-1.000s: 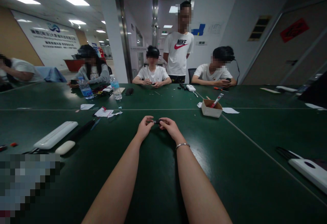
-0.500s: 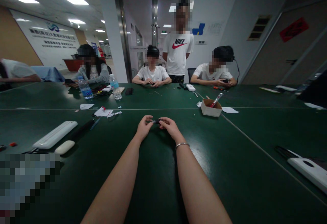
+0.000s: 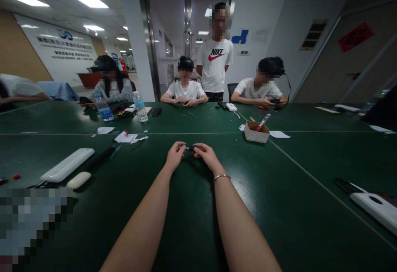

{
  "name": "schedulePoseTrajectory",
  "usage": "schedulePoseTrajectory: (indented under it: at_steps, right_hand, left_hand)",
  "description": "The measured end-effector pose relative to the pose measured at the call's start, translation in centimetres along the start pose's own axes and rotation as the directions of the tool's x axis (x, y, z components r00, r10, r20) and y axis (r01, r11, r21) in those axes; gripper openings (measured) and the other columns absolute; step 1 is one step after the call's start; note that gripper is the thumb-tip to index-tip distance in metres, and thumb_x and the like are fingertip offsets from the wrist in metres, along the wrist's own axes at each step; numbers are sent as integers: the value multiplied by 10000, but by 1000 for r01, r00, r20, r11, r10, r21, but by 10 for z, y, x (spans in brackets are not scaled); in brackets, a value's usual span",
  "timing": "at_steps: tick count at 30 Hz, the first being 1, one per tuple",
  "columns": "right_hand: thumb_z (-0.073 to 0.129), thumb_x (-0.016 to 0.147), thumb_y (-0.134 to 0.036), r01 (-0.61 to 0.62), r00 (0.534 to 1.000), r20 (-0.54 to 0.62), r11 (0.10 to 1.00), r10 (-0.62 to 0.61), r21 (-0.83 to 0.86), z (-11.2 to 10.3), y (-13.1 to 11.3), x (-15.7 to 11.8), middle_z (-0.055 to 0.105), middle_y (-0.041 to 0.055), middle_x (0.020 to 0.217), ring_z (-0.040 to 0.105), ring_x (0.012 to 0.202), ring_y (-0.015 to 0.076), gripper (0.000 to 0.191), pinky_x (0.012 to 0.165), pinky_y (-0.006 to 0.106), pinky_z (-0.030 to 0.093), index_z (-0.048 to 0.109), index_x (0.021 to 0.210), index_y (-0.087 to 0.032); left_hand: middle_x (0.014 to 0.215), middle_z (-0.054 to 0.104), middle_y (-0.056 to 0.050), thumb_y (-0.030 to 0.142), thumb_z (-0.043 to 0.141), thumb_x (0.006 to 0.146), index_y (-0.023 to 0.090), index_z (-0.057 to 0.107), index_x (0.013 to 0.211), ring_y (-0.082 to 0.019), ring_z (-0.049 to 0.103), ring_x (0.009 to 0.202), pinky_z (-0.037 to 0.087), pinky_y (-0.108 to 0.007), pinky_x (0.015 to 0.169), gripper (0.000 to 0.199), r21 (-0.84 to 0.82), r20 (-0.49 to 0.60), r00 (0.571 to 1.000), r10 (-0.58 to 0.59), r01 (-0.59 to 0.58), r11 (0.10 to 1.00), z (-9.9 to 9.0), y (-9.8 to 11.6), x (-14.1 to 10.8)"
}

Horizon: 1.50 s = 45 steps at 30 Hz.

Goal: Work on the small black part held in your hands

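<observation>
Between my hands, above the green table (image 3: 192,218), is a small dark object with a light, metal-looking tip (image 3: 190,148); it is too small to name. My left hand (image 3: 176,155) is closed in a pinch at its light left end. My right hand (image 3: 204,155), with a bracelet at the wrist, pinches the dark right end between thumb and fingers. The object lies roughly level, side to side. Parts of both its ends are hidden by the fingertips.
A small open box (image 3: 257,134) with a red-handled tool stands ahead right. Paper scraps (image 3: 125,137) and water bottles (image 3: 141,108) are ahead left. A white power bank-like device (image 3: 68,164) and a white oval case (image 3: 78,180) lie at left. Several people are across the table.
The view has shifted very slightly. Both hands keep their pinch on the small dark object, with almost no visible movement.
</observation>
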State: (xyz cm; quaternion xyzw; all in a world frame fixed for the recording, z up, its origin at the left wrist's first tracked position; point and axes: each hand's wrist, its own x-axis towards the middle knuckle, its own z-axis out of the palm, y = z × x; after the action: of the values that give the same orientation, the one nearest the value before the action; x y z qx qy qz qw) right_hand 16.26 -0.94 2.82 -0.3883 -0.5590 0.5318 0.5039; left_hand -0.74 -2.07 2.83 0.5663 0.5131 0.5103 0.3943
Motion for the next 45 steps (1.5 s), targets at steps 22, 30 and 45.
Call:
schedulePoseTrajectory:
  at_steps: [22, 30, 45]
  right_hand:
    - [729, 654, -358, 3, 1000, 1, 1000, -3, 29, 0, 2, 1, 644, 5, 671, 594, 583, 122, 353, 603, 272, 483, 665, 940, -162]
    - [728, 655, -347, -4, 1000, -1, 1000, 4, 30, 0, 2, 1, 650, 8, 682, 595, 586, 120, 346, 604, 270, 482, 663, 942, -165]
    - [728, 658, -336, 2, 1000, -11, 1000, -2, 22, 0, 3, 2, 646, 4, 665, 597, 586, 122, 336, 594, 263, 484, 663, 938, -162]
  left_hand:
    - [847, 616, -45, 333, 537, 793, 169, 591, 1014, -98, 540, 594, 399, -196, 491, 281, -55, -13, 1000, -7, 6, 998, 0, 6, -2]
    - [818, 619, -38, 341, 558, 785, 175, 589, 1044, -105, 556, 617, 415, -200, 513, 309, -39, 0, 1000, 18, -18, 999, 0, 2, -1]
    - [896, 619, -49, 277, 589, 740, 184, 589, 1036, -102, 564, 635, 420, -197, 522, 310, -39, -11, 998, 56, -56, 998, 1, 3, -2]
